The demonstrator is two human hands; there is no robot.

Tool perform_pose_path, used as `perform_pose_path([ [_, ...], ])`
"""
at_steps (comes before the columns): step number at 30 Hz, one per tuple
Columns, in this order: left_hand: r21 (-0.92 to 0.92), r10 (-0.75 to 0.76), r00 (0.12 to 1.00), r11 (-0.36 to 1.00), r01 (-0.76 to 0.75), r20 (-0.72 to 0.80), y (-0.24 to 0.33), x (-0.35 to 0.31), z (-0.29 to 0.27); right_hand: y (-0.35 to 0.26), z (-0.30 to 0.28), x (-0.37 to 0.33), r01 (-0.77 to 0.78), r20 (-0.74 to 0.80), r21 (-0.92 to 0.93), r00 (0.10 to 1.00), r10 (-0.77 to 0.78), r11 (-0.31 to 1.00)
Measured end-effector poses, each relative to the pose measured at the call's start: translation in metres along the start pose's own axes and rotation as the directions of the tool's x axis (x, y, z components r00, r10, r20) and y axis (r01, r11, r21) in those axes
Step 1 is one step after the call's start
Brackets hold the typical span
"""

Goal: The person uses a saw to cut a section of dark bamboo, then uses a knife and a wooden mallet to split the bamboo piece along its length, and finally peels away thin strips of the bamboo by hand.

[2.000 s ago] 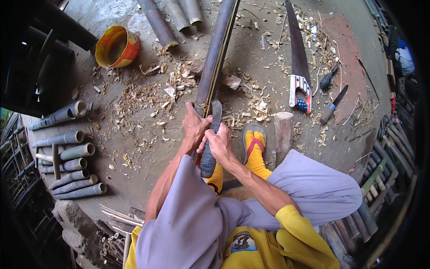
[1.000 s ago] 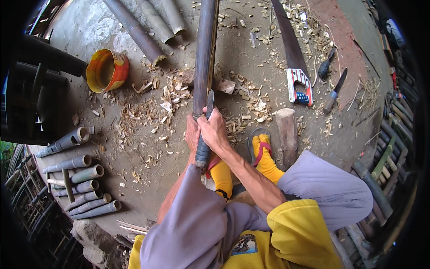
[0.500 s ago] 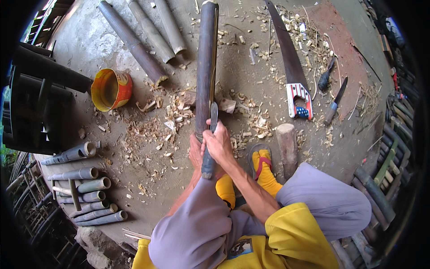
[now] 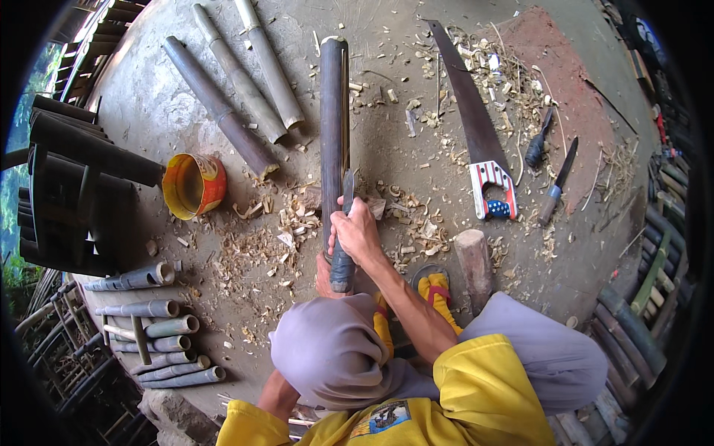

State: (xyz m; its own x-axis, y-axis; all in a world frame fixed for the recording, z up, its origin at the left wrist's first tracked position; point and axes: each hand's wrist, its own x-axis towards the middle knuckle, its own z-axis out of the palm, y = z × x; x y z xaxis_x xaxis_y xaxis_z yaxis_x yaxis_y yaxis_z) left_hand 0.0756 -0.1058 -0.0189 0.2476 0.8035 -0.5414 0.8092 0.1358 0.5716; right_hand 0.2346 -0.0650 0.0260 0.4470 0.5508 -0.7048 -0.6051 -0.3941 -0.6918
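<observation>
A long dark bamboo pole [image 4: 332, 111] points away from me, with a slit along its right side. My left hand [image 4: 323, 276] is closed round its near end, partly hidden by my raised knee. My right hand [image 4: 356, 232] grips a knife [image 4: 342, 269] with a dark wrapped handle. The blade points away from me and lies along the pole's right side; whether it touches the pole I cannot tell. Under the pole, a wooden block [image 4: 376, 208] shows in part among the pale shavings [image 4: 294, 227].
Three bamboo lengths [image 4: 219, 108] lie at the far left, near a yellow and red tub [image 4: 195, 186]. A handsaw [image 4: 476, 111], a second knife [image 4: 559, 181] and a dark-handled tool [image 4: 538, 139] lie to the right. A short log [image 4: 474, 262] stands by my foot. Several cut bamboo pieces [image 4: 160, 325] lie at left.
My hands, the knife and the pole have shifted slightly nearer to me and left in view. My view has tilted, so the surroundings sit a little differently. Both grips are unchanged.
</observation>
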Motion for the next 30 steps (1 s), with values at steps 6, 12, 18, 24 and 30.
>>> perform_pose_path([
  [6, 0.045, -0.027, 0.999, 0.999, 0.028, -0.035, -0.015, -0.029, -0.010, 0.005, -0.004, -0.016, 0.001, 0.012, 0.013, 1.000, -0.001, 1.000],
  [12, 0.062, -0.040, 0.997, 0.997, 0.044, -0.065, -0.025, -0.043, -0.020, -0.021, -0.004, 0.023, 0.054, 0.060, 0.052, 0.997, -0.058, 0.997],
  [18, 0.079, -0.074, 0.993, 0.994, 0.081, -0.087, -0.037, -0.070, -0.030, -0.024, -0.003, 0.018, 0.049, 0.043, 0.050, 0.998, -0.051, 0.998],
  [24, 0.089, -0.070, 0.993, 0.993, 0.079, -0.095, -0.036, -0.079, -0.031, -0.053, -0.009, 0.047, 0.031, 0.059, 0.114, 0.997, -0.038, 0.993],
  [30, 0.118, -0.073, 0.990, 0.989, 0.087, -0.117, -0.037, -0.076, -0.029, -0.055, -0.005, 0.048, 0.063, 0.037, 0.086, 0.997, -0.066, 0.994],
])
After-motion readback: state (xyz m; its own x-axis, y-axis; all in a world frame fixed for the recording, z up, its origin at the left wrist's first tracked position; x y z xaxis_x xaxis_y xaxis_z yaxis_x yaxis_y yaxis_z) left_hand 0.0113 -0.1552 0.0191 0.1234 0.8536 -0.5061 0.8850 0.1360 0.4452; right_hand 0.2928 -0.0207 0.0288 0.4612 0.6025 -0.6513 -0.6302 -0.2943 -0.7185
